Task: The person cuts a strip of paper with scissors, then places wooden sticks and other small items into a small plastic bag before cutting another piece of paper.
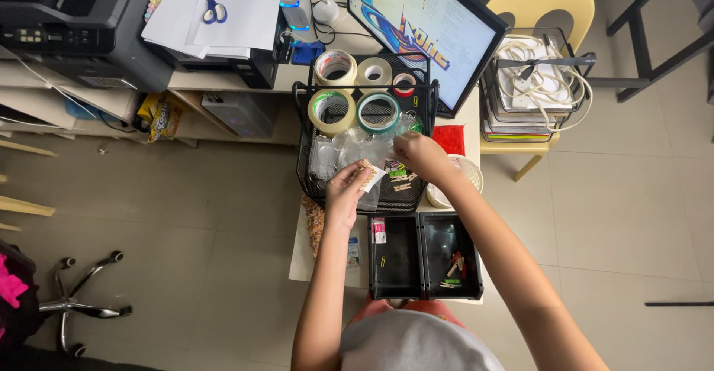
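My left hand (346, 186) holds a small wooden clothespin (367, 169) clipped on a white slip of paper, over the front of a black wire mesh basket (306, 164). My right hand (418, 153) reaches into the same basket, fingers pinched over clear plastic bags and small clips (398, 172); what it grips is hidden. In front of me sit two black trays (394, 256). The right tray holds several small wooden and coloured clothespins (454, 267).
Rolls of tape (332, 111) stand on the basket's upper rack. A monitor (420, 25) leans behind it. A yellow chair (539, 3) carries a wire tray with cables at the right. A printer (74, 21), papers and scissors (212, 7) lie at the left. A chair base (82, 297) stands on the floor.
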